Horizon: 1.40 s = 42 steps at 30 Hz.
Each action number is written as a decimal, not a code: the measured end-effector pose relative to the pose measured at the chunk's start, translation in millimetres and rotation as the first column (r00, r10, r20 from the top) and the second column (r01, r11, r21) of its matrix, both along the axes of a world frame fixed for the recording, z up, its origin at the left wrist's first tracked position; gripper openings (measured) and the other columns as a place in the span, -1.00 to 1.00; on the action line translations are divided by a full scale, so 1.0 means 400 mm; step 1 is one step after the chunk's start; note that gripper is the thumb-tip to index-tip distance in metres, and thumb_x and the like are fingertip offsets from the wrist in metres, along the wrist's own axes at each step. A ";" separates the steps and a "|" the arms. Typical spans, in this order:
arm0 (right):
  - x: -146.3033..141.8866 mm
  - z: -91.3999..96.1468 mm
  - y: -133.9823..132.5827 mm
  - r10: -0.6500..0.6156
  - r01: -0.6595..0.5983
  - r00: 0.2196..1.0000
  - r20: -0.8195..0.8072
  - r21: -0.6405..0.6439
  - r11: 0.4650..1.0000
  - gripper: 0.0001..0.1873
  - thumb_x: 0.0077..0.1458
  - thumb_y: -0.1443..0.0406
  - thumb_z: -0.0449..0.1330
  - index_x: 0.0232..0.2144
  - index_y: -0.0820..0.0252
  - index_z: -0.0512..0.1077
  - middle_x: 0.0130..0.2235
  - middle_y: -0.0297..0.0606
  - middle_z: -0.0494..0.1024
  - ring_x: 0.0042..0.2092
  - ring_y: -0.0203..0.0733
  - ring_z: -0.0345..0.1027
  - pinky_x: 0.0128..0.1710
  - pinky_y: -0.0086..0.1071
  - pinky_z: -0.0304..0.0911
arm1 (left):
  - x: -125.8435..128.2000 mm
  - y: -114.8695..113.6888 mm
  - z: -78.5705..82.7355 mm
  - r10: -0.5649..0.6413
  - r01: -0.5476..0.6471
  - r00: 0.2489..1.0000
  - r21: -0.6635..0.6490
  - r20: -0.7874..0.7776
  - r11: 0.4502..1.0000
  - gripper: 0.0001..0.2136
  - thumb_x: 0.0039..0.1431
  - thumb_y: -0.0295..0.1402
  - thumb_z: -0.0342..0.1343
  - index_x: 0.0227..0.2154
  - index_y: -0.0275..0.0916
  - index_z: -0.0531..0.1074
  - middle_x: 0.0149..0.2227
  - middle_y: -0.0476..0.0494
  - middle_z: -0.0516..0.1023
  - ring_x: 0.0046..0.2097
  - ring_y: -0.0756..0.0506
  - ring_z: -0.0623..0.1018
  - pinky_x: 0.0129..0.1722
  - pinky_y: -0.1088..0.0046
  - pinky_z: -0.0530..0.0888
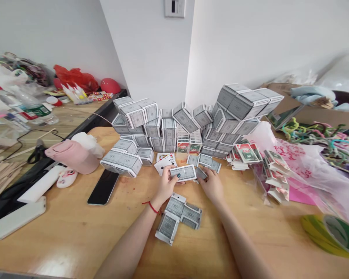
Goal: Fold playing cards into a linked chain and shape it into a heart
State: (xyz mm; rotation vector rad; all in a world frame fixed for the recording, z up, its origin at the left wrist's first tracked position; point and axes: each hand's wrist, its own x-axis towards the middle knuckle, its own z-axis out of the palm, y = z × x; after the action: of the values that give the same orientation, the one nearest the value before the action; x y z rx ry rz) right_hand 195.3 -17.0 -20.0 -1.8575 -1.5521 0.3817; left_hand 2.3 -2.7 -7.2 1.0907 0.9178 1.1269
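My left hand (164, 186) grips a deck of playing cards (184, 173) with a grey patterned back, held just above the wooden table (75, 236). My right hand (211, 185) pinches the deck's right end, fingers curled. A red string circles my left wrist. Just beneath my forearms lie flattened grey card boxes (177, 217). Face-up cards (164, 159) lie beyond the deck. A big heap of grey card boxes (174, 124) is piled against the wall behind.
A black phone (103, 187) lies left of my hands, beside a pink cloth bundle (72, 155). Unfolded red-and-green card boxes (250, 153) and a plastic bag (308, 170) are on the right. A roll of green tape (334, 234) sits at the front right.
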 end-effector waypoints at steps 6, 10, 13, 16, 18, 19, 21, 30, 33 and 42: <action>0.019 0.008 -0.002 0.082 -0.098 0.969 -0.232 -0.058 0.994 -0.73 -0.15 0.15 0.16 -0.37 0.18 0.43 -0.40 -0.23 0.43 -0.40 -0.17 0.31 -0.43 -0.35 0.20 | -0.001 0.001 -0.001 0.010 -0.009 0.999 -0.032 0.039 0.999 -0.66 0.00 -0.40 0.05 -0.14 -0.19 0.14 -0.16 -0.16 0.38 -0.36 -0.05 0.52 -0.42 0.36 0.52; 0.022 0.015 -0.013 0.093 -0.178 0.761 -0.642 -0.069 0.982 -0.71 -0.08 0.07 0.11 -0.43 0.18 0.31 -0.56 -0.33 0.41 -0.58 -0.27 0.26 -0.61 -0.41 0.17 | -0.001 0.003 -0.002 0.010 -0.008 0.999 -0.040 0.047 0.999 -0.65 0.00 -0.39 0.07 -0.12 -0.19 0.18 -0.14 -0.18 0.38 -0.36 -0.07 0.53 -0.41 0.34 0.52; 0.015 0.017 -0.019 0.116 -0.226 0.549 -0.827 -0.013 0.974 -0.66 -0.11 0.06 0.15 -0.39 0.16 0.23 -0.55 -0.35 0.43 -0.57 -0.27 0.32 -0.58 -0.39 0.25 | -0.001 0.004 -0.004 0.015 -0.012 0.998 -0.046 0.056 0.999 -0.64 -0.02 -0.38 0.08 -0.12 -0.19 0.19 -0.14 -0.18 0.39 -0.35 -0.08 0.53 -0.42 0.34 0.52; 0.007 0.017 -0.022 0.131 -0.255 0.455 -0.881 0.012 0.967 -0.64 -0.12 0.09 0.19 -0.35 0.17 0.21 -0.53 -0.35 0.45 -0.55 -0.27 0.36 -0.58 -0.41 0.28 | -0.001 0.005 -0.004 0.024 -0.021 0.997 -0.049 0.068 0.999 -0.63 -0.04 -0.38 0.10 -0.13 -0.20 0.19 -0.15 -0.18 0.41 -0.35 -0.08 0.53 -0.43 0.35 0.52; 0.005 0.017 -0.022 0.132 -0.251 0.439 -0.889 0.020 0.968 -0.65 -0.12 0.10 0.19 -0.35 0.17 0.20 -0.53 -0.35 0.46 -0.55 -0.27 0.37 -0.59 -0.42 0.27 | -0.001 0.006 -0.003 0.032 -0.028 0.997 -0.052 0.075 0.998 -0.63 -0.04 -0.38 0.11 -0.13 -0.20 0.18 -0.15 -0.18 0.41 -0.36 -0.08 0.54 -0.43 0.36 0.52; 0.004 0.017 -0.021 0.133 -0.248 0.435 -0.891 0.023 0.969 -0.64 -0.12 0.10 0.20 -0.36 0.17 0.20 -0.53 -0.34 0.47 -0.55 -0.27 0.37 -0.59 -0.43 0.27 | -0.001 0.006 -0.003 0.035 -0.031 0.996 -0.053 0.078 0.998 -0.63 -0.05 -0.38 0.11 -0.13 -0.20 0.18 -0.14 -0.19 0.41 -0.37 -0.08 0.54 -0.44 0.36 0.52; 0.003 0.018 -0.021 0.132 -0.245 0.431 -0.893 0.025 0.969 -0.63 -0.13 0.09 0.20 -0.36 0.18 0.21 -0.54 -0.33 0.47 -0.55 -0.27 0.38 -0.60 -0.43 0.28 | -0.002 0.007 -0.003 0.036 -0.032 0.996 -0.054 0.080 0.998 -0.63 -0.04 -0.38 0.10 -0.14 -0.20 0.18 -0.14 -0.18 0.40 -0.39 -0.06 0.54 -0.44 0.35 0.52; -0.006 0.027 -0.025 0.099 -0.226 0.458 -0.883 -0.008 0.974 -0.63 -0.16 0.07 0.22 -0.39 0.18 0.24 -0.55 -0.36 0.47 -0.58 -0.28 0.37 -0.62 -0.44 0.26 | -0.005 0.010 -0.004 0.011 -0.008 0.998 -0.040 0.058 0.999 -0.63 -0.03 -0.37 0.10 -0.14 -0.21 0.17 -0.16 -0.19 0.41 -0.43 -0.05 0.53 -0.44 0.35 0.52; -0.012 0.034 -0.028 0.096 -0.223 0.474 -0.875 -0.014 0.975 -0.62 -0.16 0.07 0.22 -0.38 0.18 0.24 -0.55 -0.36 0.47 -0.59 -0.29 0.36 -0.62 -0.45 0.25 | -0.004 0.007 0.003 -0.023 0.024 0.999 -0.038 0.038 0.999 -0.64 -0.03 -0.35 0.10 -0.14 -0.21 0.18 -0.16 -0.19 0.41 -0.41 -0.06 0.54 -0.45 0.37 0.52; -0.010 0.034 -0.030 0.090 -0.195 0.442 -0.892 0.002 0.981 -0.63 -0.15 0.09 0.21 -0.35 0.18 0.24 -0.56 -0.37 0.47 -0.62 -0.30 0.33 -0.65 -0.45 0.23 | -0.004 0.007 0.007 -0.052 0.053 0.998 -0.029 0.027 0.998 -0.61 -0.06 -0.32 0.14 -0.14 -0.22 0.18 -0.18 -0.19 0.43 -0.42 -0.06 0.54 -0.45 0.39 0.52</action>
State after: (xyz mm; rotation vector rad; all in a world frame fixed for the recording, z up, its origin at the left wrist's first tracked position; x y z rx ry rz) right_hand 191.3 -29.0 -6.4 -1.1722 -0.9029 1.3129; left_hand 0.9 0.0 -4.4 1.0675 0.8783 1.0787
